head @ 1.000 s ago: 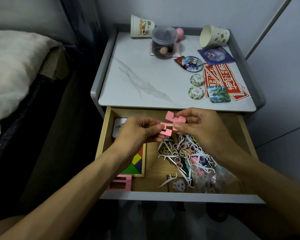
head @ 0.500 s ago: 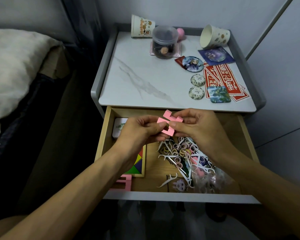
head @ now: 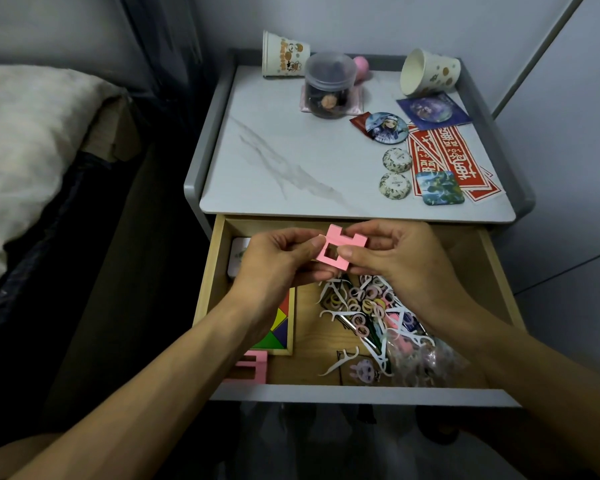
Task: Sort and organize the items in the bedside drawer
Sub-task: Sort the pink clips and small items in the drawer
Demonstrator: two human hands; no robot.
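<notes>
Hands: your left hand [head: 278, 261] and right hand [head: 395, 261] meet above the open drawer [head: 210, 271]. Each pinches one side of a pink piece [head: 343, 241] between thumb and fingers.
Pink piece: flat and notched, with a square hole at its middle. You hold it in the air over the back half of the drawer, apart from the contents. Whether it is one part or two fitted together cannot be told.
Drawer, right: a heap of white floss picks [head: 333, 313] lies tangled with small coloured rings [head: 368, 304]. A clear bag [head: 426, 358] sits at the front right, against the heap. A rabbit sticker [head: 362, 370] lies near the front rim.
Drawer, left: a tangram [head: 281, 327] in a wooden tray lies partly hidden under your left wrist. A pink frame [head: 253, 367] sits just in front of it in the front corner. A white card [head: 238, 254] lies at the back.
Top: on the nightstand [head: 291, 161], a lidded jar [head: 329, 86] stands at the back between two paper cups [head: 283, 55], the right one on its side. Badges [head: 387, 128] and red strips [head: 447, 147] lie along the right side.
Beside: a bed [head: 25, 150] fills the left of the frame.
</notes>
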